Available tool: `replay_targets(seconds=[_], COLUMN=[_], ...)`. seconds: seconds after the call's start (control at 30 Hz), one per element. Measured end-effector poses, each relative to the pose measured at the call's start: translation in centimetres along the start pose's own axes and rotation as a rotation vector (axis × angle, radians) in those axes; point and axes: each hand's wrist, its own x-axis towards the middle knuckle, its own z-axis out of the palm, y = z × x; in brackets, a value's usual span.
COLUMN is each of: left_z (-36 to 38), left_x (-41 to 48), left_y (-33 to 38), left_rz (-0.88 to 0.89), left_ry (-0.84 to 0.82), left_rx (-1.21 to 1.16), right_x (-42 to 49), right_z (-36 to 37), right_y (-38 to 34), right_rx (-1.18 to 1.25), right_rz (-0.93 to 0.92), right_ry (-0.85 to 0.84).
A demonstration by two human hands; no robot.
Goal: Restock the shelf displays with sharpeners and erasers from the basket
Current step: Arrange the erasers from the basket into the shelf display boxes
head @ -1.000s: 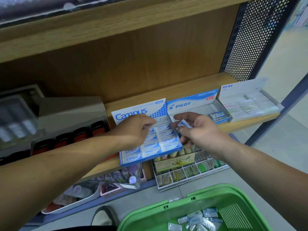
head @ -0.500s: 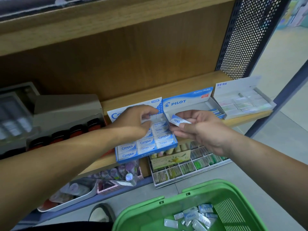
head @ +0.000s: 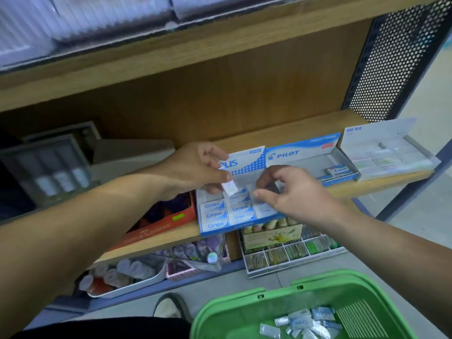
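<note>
Shelf: I see a light wooden shelf board (head: 347, 188) which carries a blue-and-white cardboard Campus display box (head: 247, 226) with rows of erasers inside.
Eraser: small white rectangular eraser in clear wrap (head: 230, 188), tilted, just above the back rows of the box.
Left hand: the left hand (head: 195, 167) pinches this eraser between thumb and fingers.
Right hand: the right hand (head: 291, 192) hovers over the box with curled fingers; I cannot tell if it holds anything.
Basket: green plastic basket (head: 220, 314) below the shelf, with loose wrapped erasers (head: 300, 321) inside.
</note>
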Motion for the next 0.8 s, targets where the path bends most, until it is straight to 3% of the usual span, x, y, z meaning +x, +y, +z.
replay_targets(seconds=[0.17,0.3,0.43,0.57,0.63,0.8], left_z=[-1.6,-2.5,-2.4,-2.5,-2.6,-2.4], left_x=[0.1,0.7,1.1,1.3,1.4,1.7], left_y=[-1.4,-2.3,-2.6,-2.5,-2.3,-2.8], left_rz=[-0.044,-0.063,-0.006,0.028,0.079,0.180], left_ry=[0.066,-0.008,-0.028,-0.004,-0.033,-0.120], left_rx=[-0.054,-0.120,0.052,0.021,0.094,0.551], right_x=[0.9,1.0,1.0,0.9,1.1,1.9], right_z=[0.4,0.3,0.2,0.9,1.2,1.2], right_y=[1.2,2.0,1.6,1.2,1.1,0.9], right_rx=[-0.204,-0.293,-0.385,-0.596,-0.619,-0.625], right_rz=[-0.034,-0.068,-0.119,-0.170,-0.182,-0.194], right_ry=[-0.175,-0.243,-0.278,-0.345,-0.358,-0.416])
